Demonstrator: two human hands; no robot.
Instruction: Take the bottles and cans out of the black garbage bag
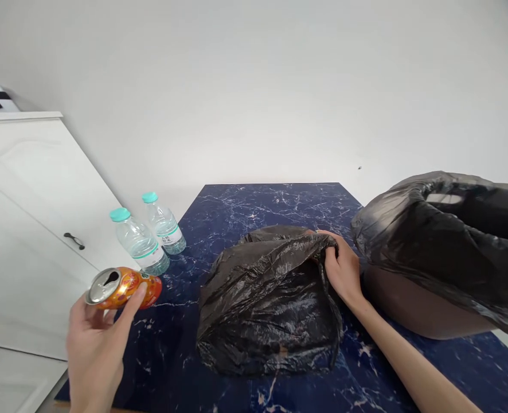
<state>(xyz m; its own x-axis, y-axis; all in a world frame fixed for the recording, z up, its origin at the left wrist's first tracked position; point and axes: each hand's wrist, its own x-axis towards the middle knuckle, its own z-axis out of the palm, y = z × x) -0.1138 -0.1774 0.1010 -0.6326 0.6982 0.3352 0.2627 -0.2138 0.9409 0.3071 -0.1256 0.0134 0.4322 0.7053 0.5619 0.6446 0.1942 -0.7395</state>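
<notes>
Head view, hands:
- Left hand [94,338]: closed round an orange can [122,287], opened top facing the camera, held in the air over the left edge of the tabletop [271,198].
- Right hand [343,268]: fingers pinched on the rim of the black bag [271,298], holding its mouth at the right side.

Head view, things:
- Black bag: sits mid tabletop, crumpled, looks partly filled; content not visible.
- Can: not in the bag yet, well apart from its mouth.
- Two water bottles [148,240]: upright w/ teal caps, near the left edge, untouched.
- Bin w/ black liner [443,246]: at right, just beside the bag.

Progress (my judgement):
- Done: can picked up, bag gripped.
- Left: can & both bottles are outside the bag.
</notes>
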